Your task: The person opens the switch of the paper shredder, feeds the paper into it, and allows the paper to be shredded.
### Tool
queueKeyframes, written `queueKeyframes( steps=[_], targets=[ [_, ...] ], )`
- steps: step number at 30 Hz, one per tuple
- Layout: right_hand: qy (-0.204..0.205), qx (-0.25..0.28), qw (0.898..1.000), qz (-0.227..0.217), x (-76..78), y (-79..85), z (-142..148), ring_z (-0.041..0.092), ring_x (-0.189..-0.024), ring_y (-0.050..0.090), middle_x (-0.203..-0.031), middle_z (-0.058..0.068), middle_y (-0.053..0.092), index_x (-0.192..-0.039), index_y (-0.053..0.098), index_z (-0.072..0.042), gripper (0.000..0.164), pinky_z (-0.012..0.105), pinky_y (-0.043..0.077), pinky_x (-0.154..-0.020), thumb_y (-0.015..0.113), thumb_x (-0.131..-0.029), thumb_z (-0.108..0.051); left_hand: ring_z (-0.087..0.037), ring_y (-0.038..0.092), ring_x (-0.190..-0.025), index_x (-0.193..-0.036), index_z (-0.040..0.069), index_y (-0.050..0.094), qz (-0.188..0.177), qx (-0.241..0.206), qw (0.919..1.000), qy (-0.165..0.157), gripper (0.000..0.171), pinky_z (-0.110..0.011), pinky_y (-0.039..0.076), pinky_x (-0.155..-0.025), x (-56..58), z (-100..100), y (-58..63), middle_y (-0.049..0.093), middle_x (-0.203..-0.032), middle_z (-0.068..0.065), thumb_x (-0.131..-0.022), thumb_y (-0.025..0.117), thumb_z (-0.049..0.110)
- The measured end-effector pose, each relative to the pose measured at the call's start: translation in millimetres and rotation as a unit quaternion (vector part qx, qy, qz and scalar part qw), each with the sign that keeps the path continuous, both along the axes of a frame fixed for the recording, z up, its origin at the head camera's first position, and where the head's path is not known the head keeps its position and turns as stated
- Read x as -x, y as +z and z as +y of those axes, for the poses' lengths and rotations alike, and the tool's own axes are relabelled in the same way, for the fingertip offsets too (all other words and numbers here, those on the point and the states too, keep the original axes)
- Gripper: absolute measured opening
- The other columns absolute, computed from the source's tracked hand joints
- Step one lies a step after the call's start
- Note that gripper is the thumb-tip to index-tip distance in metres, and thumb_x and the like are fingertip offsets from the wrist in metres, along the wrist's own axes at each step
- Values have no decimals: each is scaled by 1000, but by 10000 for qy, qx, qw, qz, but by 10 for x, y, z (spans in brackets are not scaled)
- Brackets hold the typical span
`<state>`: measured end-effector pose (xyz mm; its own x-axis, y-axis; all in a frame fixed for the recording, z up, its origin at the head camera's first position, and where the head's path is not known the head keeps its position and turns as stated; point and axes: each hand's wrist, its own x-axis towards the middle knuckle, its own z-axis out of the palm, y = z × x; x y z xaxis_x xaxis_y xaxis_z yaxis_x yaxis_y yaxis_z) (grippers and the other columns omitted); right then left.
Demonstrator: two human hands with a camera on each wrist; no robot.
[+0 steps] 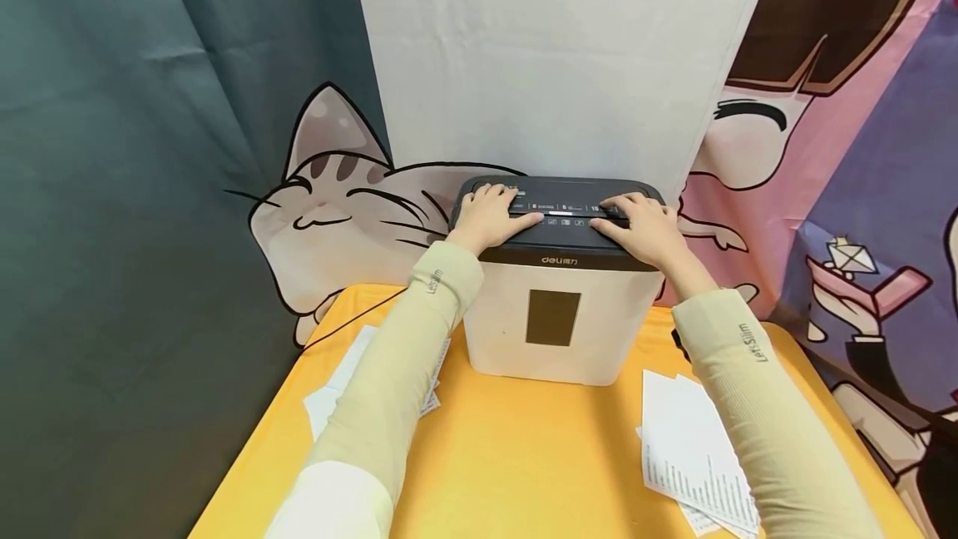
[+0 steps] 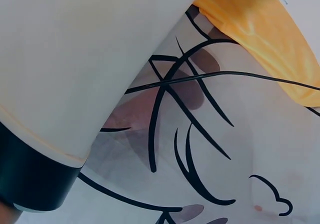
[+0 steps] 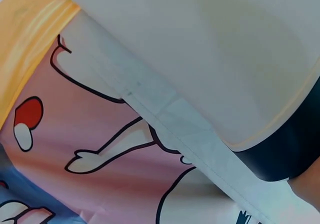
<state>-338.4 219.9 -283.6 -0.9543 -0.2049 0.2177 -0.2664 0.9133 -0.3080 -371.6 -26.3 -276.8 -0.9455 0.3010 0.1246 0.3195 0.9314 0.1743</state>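
A paper shredder (image 1: 554,318) with a white bin and dark top (image 1: 569,190) stands upright at the back of the table in the head view. My left hand (image 1: 490,219) rests on the left part of that top, fingers spread and thumb pointing inward. On the right part lies my right hand (image 1: 647,227), its thumb and fingertips near the slot and printed icons. In the left wrist view the white bin (image 2: 85,49) fills the upper left, and only a sliver of hand shows. The right wrist view has the bin (image 3: 215,49) at upper right.
Printed paper sheets (image 1: 692,439) lie on the yellow tablecloth (image 1: 524,456) at right. More sheets (image 1: 337,381) lie at left, partly behind my sleeve. A black cord (image 1: 355,318) runs left of the shredder. A cartoon-printed curtain (image 1: 554,65) hangs close behind.
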Motion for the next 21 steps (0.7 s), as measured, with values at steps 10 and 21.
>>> queueKeyframes(
  steps=[10,21],
  targets=[
    [-18,9,10000,20,-4,-7,4,48,-130,29,-142,23,37,-136,47,-8,57,65,16,-101,47,-95,-47,-25,20,-144,-150,21,26,-226,204,9994,-132,78,-51,15,-115,57,-25,6,24,-156,-4,-89,34,70],
    [-16,-63,10000,32,1,-15,-2,49,-129,29,-143,23,36,-136,46,-8,57,65,17,-101,46,-95,-48,-19,14,-146,-151,20,22,-379,287,9985,-255,78,-53,10,-115,79,-43,-4,19,-158,-3,-91,30,69]
  ],
)
